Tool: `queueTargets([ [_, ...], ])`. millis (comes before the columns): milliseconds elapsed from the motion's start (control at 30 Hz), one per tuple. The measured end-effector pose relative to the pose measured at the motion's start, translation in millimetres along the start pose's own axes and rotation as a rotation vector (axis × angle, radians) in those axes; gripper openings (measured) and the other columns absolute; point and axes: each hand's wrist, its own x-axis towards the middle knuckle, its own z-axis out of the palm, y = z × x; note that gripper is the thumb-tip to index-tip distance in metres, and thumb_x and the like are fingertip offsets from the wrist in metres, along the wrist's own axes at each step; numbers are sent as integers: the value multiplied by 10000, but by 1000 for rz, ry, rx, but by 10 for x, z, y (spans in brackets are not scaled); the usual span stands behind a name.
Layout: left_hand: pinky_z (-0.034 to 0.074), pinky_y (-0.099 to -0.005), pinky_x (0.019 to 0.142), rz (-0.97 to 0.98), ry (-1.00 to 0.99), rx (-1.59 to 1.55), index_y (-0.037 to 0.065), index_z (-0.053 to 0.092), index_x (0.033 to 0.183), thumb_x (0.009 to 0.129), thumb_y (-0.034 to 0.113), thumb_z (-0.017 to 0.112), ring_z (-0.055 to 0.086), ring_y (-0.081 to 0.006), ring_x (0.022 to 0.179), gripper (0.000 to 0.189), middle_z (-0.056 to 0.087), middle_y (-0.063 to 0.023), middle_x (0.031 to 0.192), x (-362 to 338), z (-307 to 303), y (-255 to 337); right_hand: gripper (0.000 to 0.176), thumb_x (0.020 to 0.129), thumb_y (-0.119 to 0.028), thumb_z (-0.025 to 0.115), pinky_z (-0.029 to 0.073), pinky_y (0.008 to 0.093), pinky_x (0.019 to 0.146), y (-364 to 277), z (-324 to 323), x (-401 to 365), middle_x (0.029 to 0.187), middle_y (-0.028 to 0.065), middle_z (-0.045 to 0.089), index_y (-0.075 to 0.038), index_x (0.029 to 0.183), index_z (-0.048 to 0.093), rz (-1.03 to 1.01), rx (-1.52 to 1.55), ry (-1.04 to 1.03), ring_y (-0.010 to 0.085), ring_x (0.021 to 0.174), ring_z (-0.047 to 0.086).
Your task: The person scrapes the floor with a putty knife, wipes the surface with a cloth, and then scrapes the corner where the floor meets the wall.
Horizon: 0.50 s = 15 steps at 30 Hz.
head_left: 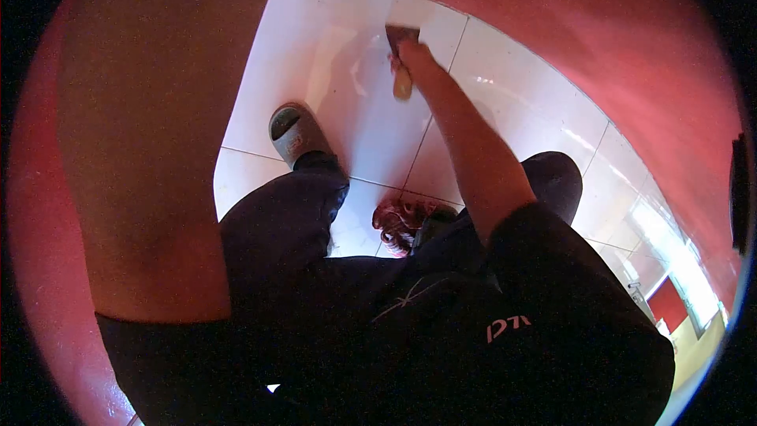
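My right hand is closed around a scraper with a yellowish handle. Its dark, flat blade points away from me over the white tiled floor. On the left, my left arm rises large and close to the camera and leaves through the top of the view, so the left hand is out of sight. A crumpled, reddish cloth-like bundle lies on the tiles between my bent legs.
A red wall curves around the floor at the far side and right. My left foot wears a grey slipper on the tiles. My right knee is bent beside the right arm. Bright light falls on the floor at the lower right.
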Motion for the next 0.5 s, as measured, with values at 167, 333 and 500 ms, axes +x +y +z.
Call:
queueTargets([
  [167, 459, -410, 660, 17, 4, 25, 5, 574, 821, 824, 273, 484, 568, -303, 718, 282, 589, -174, 792, 87, -50, -3, 241, 824, -216, 459, 417, 371, 355, 757, -92, -876, 547, 115, 509, 3, 731, 499, 220, -59, -50, 218, 405, 489],
  [333, 460, -418, 652, 198, 46, 190, 3, 574, 812, 826, 275, 474, 570, -313, 705, 291, 590, -182, 779, 384, -542, 303, 169, 765, -102, 385, 380, 359, 366, 411, 104, -109, 560, 123, 487, 11, 667, 464, -29, 95, -86, 207, 408, 446],
  [500, 461, -425, 644, 611, 248, 396, 1, 574, 802, 829, 278, 464, 571, -322, 693, 300, 591, -189, 767, 535, -1417, 1142, 213, 797, -164, 379, 407, 362, 380, -33, 230, -197, 542, 122, 490, 3, 709, 478, -15, -53, -87, 220, 410, 467],
])
